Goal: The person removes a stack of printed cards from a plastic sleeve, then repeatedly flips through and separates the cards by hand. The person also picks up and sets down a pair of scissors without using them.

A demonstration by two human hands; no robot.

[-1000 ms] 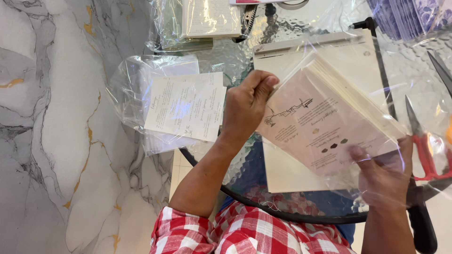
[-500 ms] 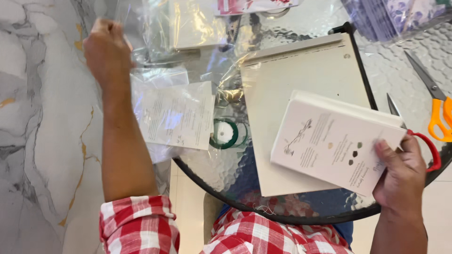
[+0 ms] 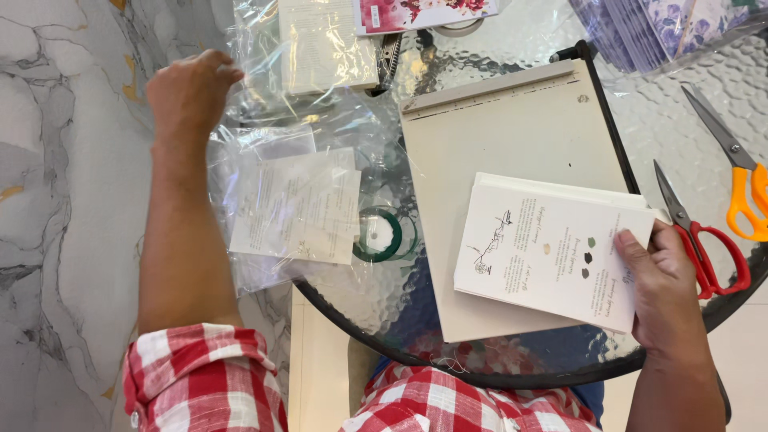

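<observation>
My right hand (image 3: pixel 666 292) grips a thick stack of white printed cards (image 3: pixel 548 250) by its right edge, resting over a cream paper trimmer board (image 3: pixel 496 132) on the round glass table (image 3: pixel 528 36). My left hand (image 3: pixel 190 90) is stretched out to the far left, fingers curled loosely over crumpled clear plastic bags (image 3: pixel 320 120). I cannot see anything gripped in it. A clear sleeve with printed sheets (image 3: pixel 296 206) lies below that hand, beside a green tape ring (image 3: pixel 378 235).
Red-handled scissors (image 3: pixel 704 244) and orange-handled scissors (image 3: pixel 740 180) lie at the right. A bagged card pack (image 3: pixel 324 44), a floral card (image 3: pixel 424 12) and purple floral sheets (image 3: pixel 656 24) sit at the back. Marble floor (image 3: pixel 64 240) lies left of the table.
My left hand let go of the card stack and swung out to the far left over the plastic bags. The clear wrap is off the stack, which my right hand has lowered onto the board.
</observation>
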